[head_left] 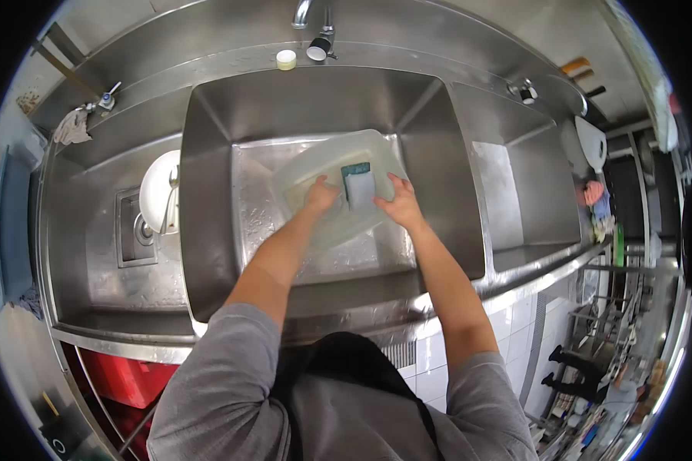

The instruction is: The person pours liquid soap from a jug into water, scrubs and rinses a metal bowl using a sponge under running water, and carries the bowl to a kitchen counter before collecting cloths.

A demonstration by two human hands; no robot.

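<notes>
A translucent plastic tub sits slightly askew in the middle sink basin. In it is a sponge with a dark green scouring side and a pale grey-white body. My left hand is over the tub, left of the sponge, slightly blurred, its thumb raised away from the fingers. On the other side, my right hand is at the tub's right wall, thumb and fingers spread, the thumb tip close to the sponge. Whether either hand presses on the tub wall I cannot tell.
The steel middle basin surrounds the tub. A white plate with cutlery lies in the left basin. A faucet and a small round container are at the back. A right basin adjoins; a red bin stands below left.
</notes>
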